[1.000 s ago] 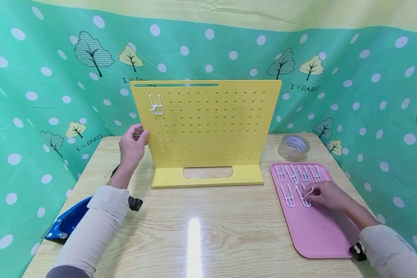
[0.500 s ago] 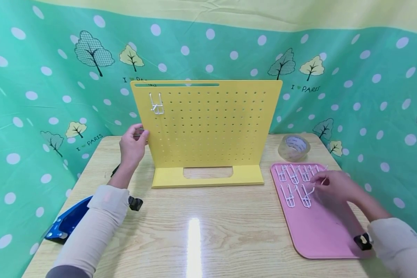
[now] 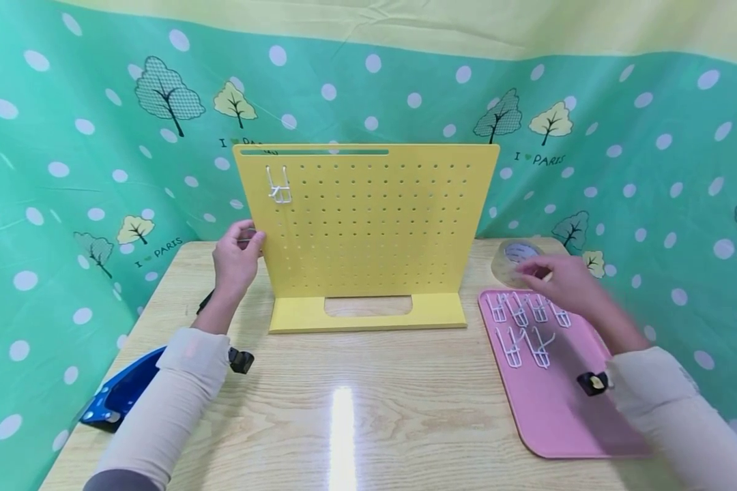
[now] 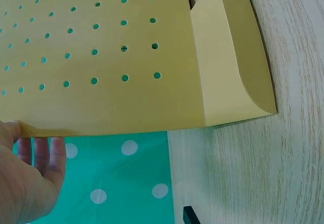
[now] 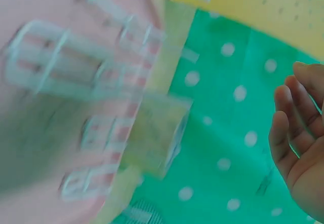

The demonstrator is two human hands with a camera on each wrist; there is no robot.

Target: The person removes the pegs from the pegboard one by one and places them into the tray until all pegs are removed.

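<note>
A yellow pegboard (image 3: pixel 368 232) stands upright on its base, one white wire hook (image 3: pixel 280 194) hanging at its upper left. My left hand (image 3: pixel 236 256) grips the board's left edge, thumb in front and fingers behind, as the left wrist view also shows. Several more white wire hooks (image 3: pixel 512 348) lie in two rows on a pink tray (image 3: pixel 565 423) at the right. My right hand (image 3: pixel 561 279) is raised over the tray's far end and overlaps the roll of clear tape (image 3: pixel 502 264). In the right wrist view its fingers (image 5: pixel 279 133) are loosely bent with nothing seen between them.
A blue object with an open hollow (image 3: pixel 129 389) lies at the table's left side, partly behind the left sleeve. The wooden table (image 3: pixel 295 423) runs back to a green dotted cloth (image 3: pixel 368 88) behind and on both sides.
My right hand has left the hooks on the tray, rising and moving away from me toward the tape roll. My left hand keeps its grip on the board's edge.
</note>
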